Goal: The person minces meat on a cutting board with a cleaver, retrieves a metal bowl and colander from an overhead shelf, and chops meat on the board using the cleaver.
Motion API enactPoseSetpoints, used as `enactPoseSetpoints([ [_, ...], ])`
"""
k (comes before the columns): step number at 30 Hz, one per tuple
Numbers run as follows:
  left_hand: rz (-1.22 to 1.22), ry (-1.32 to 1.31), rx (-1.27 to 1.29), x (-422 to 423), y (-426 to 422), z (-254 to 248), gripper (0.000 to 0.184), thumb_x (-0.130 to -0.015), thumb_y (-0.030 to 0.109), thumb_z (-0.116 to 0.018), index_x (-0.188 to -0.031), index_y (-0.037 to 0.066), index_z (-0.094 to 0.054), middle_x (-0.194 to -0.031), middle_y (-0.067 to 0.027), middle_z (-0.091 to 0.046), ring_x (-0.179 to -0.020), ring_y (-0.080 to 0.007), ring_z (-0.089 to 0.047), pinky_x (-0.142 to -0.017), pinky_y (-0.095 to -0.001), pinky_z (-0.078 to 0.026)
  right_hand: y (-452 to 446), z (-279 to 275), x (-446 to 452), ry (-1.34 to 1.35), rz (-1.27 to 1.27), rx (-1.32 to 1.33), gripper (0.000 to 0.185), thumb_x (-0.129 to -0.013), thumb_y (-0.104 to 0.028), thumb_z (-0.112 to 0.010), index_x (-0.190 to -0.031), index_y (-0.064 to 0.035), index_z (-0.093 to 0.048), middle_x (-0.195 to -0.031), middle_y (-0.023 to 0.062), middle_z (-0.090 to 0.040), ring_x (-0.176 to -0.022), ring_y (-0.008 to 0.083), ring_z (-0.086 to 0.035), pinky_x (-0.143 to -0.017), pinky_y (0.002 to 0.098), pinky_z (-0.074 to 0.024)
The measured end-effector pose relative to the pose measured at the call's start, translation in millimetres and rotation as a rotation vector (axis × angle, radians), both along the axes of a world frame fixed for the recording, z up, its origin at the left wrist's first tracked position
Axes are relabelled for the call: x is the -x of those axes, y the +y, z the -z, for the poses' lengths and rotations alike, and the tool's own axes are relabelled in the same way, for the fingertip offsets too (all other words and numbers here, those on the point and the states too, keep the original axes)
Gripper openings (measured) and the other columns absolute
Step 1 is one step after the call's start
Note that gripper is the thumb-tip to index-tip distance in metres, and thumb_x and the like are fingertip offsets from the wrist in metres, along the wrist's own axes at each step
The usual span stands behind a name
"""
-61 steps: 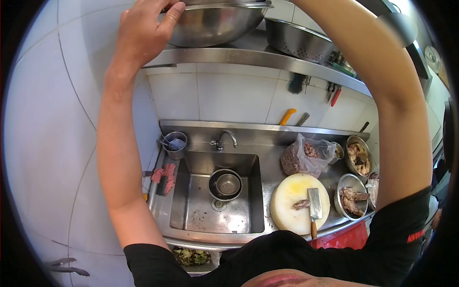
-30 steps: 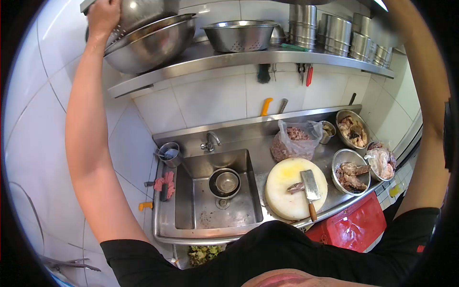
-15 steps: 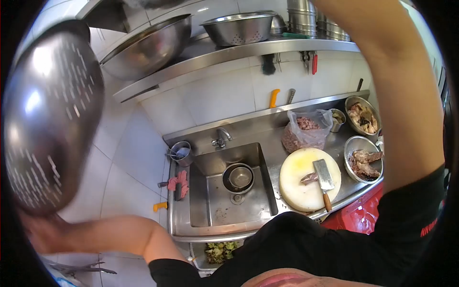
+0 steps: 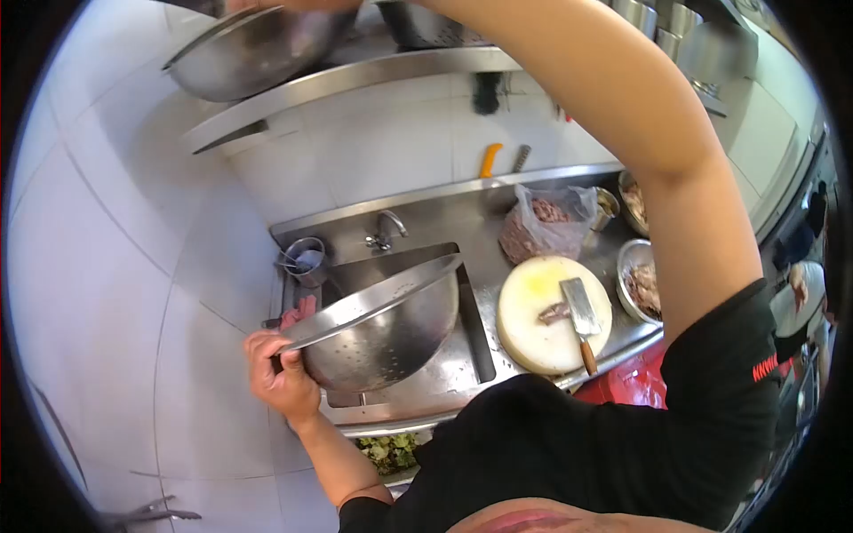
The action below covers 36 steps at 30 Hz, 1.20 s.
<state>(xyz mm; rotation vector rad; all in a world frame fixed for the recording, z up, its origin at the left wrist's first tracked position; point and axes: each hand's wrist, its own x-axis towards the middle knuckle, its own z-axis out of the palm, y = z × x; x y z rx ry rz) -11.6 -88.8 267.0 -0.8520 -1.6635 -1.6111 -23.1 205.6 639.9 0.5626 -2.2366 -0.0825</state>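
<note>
My left hand (image 4: pixel 283 377) grips the rim of a large perforated steel colander (image 4: pixel 386 342), thumb over the edge. The colander is tilted above the sink (image 4: pixel 484 329) and hides most of the basin. Raised across the top of the view, my right arm reaches to the shelf (image 4: pixel 382 73). There my right hand (image 4: pixel 289 3) is at the upper rim of a big steel bowl (image 4: pixel 262 58), mostly cut off by the frame edge, so its fingers cannot be made out.
A cleaver (image 4: pixel 580 311) and a piece of meat (image 4: pixel 554 314) lie on a round chopping board (image 4: pixel 524 342). Behind it stands a plastic bag of chopped meat (image 4: pixel 531 233). A meat bowl (image 4: pixel 633 258) is at the right, a faucet (image 4: pixel 384 231) behind the sink.
The colander has come down from the upper left to above the sink in my left hand. My right arm has swung left across the shelf. The view has shifted.
</note>
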Motion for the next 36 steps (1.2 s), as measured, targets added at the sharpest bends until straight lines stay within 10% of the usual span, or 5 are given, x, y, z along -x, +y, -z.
enactPoseSetpoints([
  [3,0.13,0.103,-0.004,-2,33,-3,0.049,-0.097,0.051,-0.075,-0.085,0.004,-0.064,-0.082,-0.0063,-0.06,-0.093,-0.0277,-0.057,-0.086,-0.0412,-0.047,16,78,-111,-0.497,0.107,-0.192,0.075,-0.092,-0.075,-0.063,-0.124,-0.0074,-0.075,-0.12,0.0187,-0.076,-0.105,0.0362,-0.075,-0.089,0.0465,-0.0603],
  [7,0.258,0.156,-0.116,-13,86,-12,0.054,-0.098,0.058,-0.069,-0.084,0.006,-0.063,-0.077,-0.0046,-0.058,-0.094,-0.0295,-0.057,-0.086,-0.0433,-0.047,65,166,-258,-1.071,0.242,0.147,0.076,-0.082,-0.064,-0.083,-0.127,-0.0042,-0.071,-0.116,0.0185,-0.075,-0.106,0.0414,-0.072,-0.091,0.0488,-0.0587],
  [19,0.889,0.257,-0.039,-109,288,-32,0.066,-0.094,0.04,-0.082,-0.141,0.004,-0.052,-0.145,-0.0201,-0.051,-0.132,-0.0337,-0.054,-0.112,-0.0468,-0.046,60,285,-621,0.197,1.166,1.199,0.03,-0.081,-0.018,-0.09,-0.094,-0.0039,-0.068,-0.085,-0.0034,-0.063,-0.075,0.0049,-0.057,-0.067,0.0252,-0.0439],
  [28,1.049,-0.174,0.323,-86,286,30,0.037,-0.095,0.012,-0.076,-0.127,-0.002,-0.065,-0.143,-0.0161,-0.054,-0.125,-0.0243,-0.06,-0.107,-0.0374,-0.051,120,335,-821,0.267,1.91,0.442,0.04,-0.085,-0.031,-0.088,-0.1,-0.0001,-0.067,-0.093,0.0144,-0.064,-0.085,0.031,-0.061,-0.077,0.0394,-0.0476],
  [36,1.023,-0.329,0.382,-56,274,76,0.022,-0.1,0.002,-0.069,-0.121,-0.003,-0.067,-0.13,-0.013,-0.063,-0.109,-0.0168,-0.064,-0.097,-0.0314,-0.053,168,366,-870,0.223,2.062,0.499,0.05,-0.082,-0.04,-0.089,-0.111,-0.0028,-0.072,-0.103,0.0177,-0.069,-0.101,0.0359,-0.066,-0.089,0.0446,-0.0513],
])
